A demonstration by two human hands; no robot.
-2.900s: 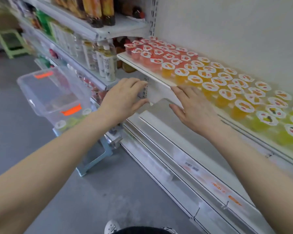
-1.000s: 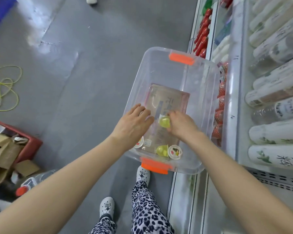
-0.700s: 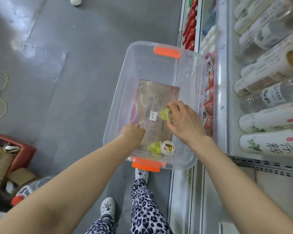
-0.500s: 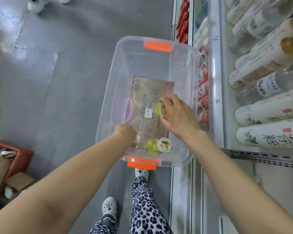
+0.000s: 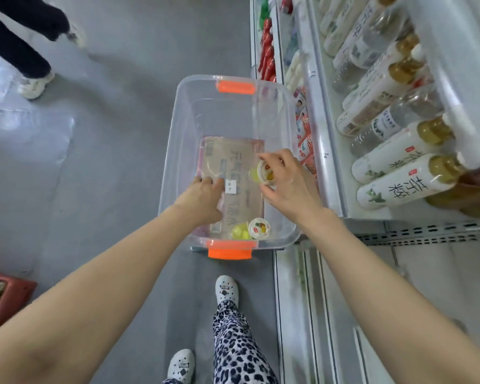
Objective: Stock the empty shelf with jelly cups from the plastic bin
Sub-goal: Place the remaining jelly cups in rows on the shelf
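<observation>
Jelly cup [image 5: 262,173] pinched in fingers [image 5: 272,159] of right hand [image 5: 288,187] inside plastic bin [image 5: 175,128], left hand [image 5: 203,196] curled, grasp unclear

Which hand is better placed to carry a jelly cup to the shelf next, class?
Right. The right hand pinches a jelly cup over the bin, ready to lift. The left hand is down in the bin, and whether it holds anything is hidden.

Clear bin [image 5: 175,139], orange latches [image 5: 235,87], apparently yellow-green jelly cups [image 5: 259,228], leopard-print trousers [image 5: 239,347].
</observation>
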